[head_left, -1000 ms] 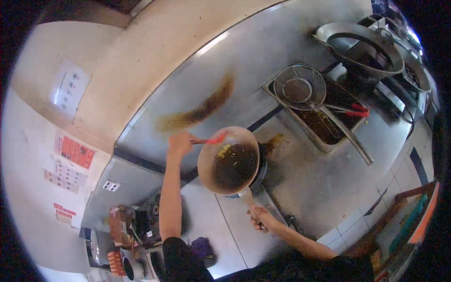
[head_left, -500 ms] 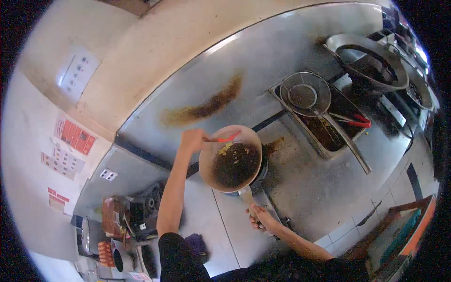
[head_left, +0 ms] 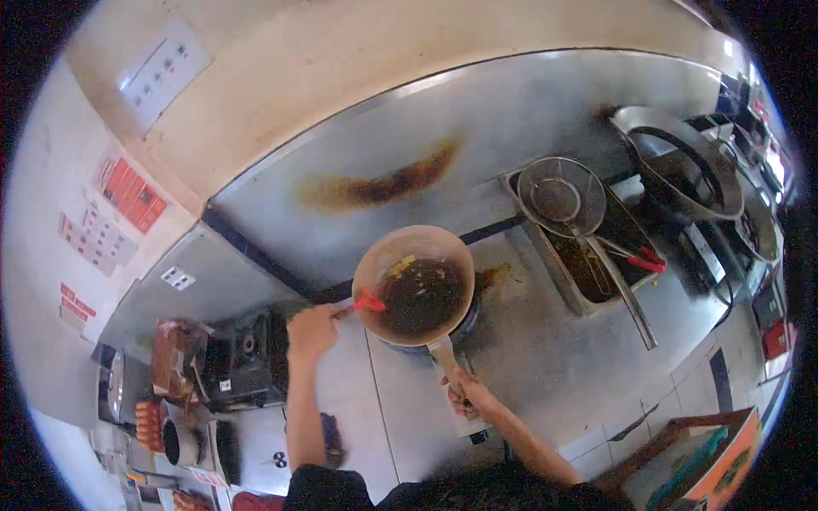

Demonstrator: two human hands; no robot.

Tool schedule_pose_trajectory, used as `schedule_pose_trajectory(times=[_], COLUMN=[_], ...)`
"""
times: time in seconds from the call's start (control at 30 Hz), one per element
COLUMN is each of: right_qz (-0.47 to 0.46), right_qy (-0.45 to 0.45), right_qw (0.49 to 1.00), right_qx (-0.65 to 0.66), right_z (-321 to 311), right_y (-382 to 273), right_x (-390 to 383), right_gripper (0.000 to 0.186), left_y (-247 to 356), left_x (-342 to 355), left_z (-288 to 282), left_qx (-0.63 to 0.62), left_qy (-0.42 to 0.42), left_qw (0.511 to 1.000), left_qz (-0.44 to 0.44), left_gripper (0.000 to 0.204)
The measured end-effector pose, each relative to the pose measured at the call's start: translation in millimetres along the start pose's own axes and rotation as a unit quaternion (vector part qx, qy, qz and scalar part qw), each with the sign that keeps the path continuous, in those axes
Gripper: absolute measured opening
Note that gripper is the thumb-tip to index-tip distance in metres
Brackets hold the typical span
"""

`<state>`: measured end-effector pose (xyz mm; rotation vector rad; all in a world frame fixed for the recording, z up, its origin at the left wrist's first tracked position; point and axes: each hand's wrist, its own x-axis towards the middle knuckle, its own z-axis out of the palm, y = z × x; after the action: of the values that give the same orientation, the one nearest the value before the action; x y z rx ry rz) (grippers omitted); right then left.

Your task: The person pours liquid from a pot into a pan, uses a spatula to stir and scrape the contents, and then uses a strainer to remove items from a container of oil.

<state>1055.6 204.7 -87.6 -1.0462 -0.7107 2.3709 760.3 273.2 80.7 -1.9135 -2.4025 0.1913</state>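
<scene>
My right hand (head_left: 470, 393) is wrapped round the pale handle (head_left: 444, 355) of a deep frying pan (head_left: 368, 266). The pan has light walls and a dark bottom, and it sits over a burner that is mostly hidden. Small yellow bits of food (head_left: 400, 266) and paler scraps lie on its far side. Closed on the handle of a red-headed spatula (head_left: 369, 301), my left hand (head_left: 312, 330) is just outside the pan's left edge. The spatula's head reaches over the left rim; its exact shape is blurred.
To the right, a round wire strainer (head_left: 562, 198) rests across a metal tray (head_left: 545, 274), beside red-ended tongs (head_left: 643, 258). A large wok (head_left: 682, 162) stands at the far right. On the left are a black gas stove (head_left: 249, 345), eggs (head_left: 148, 426) and a pot (head_left: 181, 441).
My left hand has drawn the spatula from the pan's far side toward its left rim, nearer to me. My right hand keeps hold of the pan handle. The view has shifted slightly.
</scene>
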Motion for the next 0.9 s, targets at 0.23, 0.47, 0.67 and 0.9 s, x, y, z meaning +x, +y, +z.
schedule_pose_trajectory(times=[0.23, 0.47, 0.67, 0.9], right_qz=[-0.035, -0.068, -0.054, -0.061], right_qy=[0.054, 0.004, 0.037, 0.013], right_qw=[0.998, 0.997, 0.998, 0.998], right_qx=[0.005, 0.020, 0.019, 0.019], right_z=[12, 13, 0, 13], right_y=[32, 31, 16, 31], right_x=[16, 19, 2, 13], right_gripper=[0.051, 0.052, 0.050, 0.052], left_y=[38, 32, 58, 45], left_x=[43, 22, 15, 49], left_z=[87, 30, 0, 46], left_qx=[-0.074, -0.139, -0.194, -0.036], left_qy=[0.137, 0.081, 0.053, 0.132], left_qw=[0.987, 0.987, 0.980, 0.990], left_qz=[0.025, -0.007, -0.013, 0.012], left_gripper=[0.019, 0.030, 0.043, 0.049])
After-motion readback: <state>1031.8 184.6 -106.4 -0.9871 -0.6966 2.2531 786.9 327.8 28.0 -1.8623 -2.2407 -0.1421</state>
